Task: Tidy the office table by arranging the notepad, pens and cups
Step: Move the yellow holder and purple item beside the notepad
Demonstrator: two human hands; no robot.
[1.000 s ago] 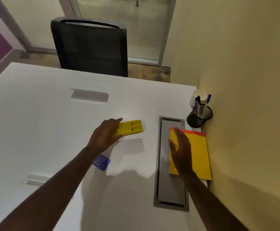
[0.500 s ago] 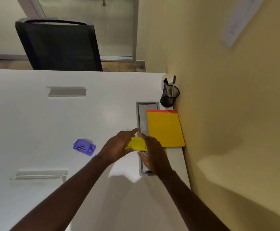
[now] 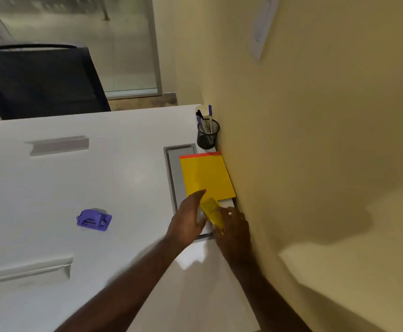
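A yellow notepad [image 3: 206, 175] with a red top strip lies flat by the wall, partly over the grey cable tray [image 3: 174, 173]. Just below it, a small flat yellow box [image 3: 212, 213] is held between both hands: my left hand [image 3: 188, 220] grips its left side, my right hand [image 3: 233, 226] its lower right end. A black mesh pen holder [image 3: 207, 135] with several pens stands in the table corner, with a white cup [image 3: 202, 109] behind it. A purple stapler [image 3: 94, 219] lies on the white table [image 3: 75, 183] to the left.
The yellow wall [image 3: 315, 164] runs close along the table's right edge. A black office chair [image 3: 42, 80] stands behind the table. Two grey recessed slots [image 3: 57, 144] [image 3: 31, 269] sit in the tabletop on the left.
Both hands have carried the yellow box to the right, from the table's middle to the spot just below the notepad beside the wall. My right hand left the notepad and took the box.
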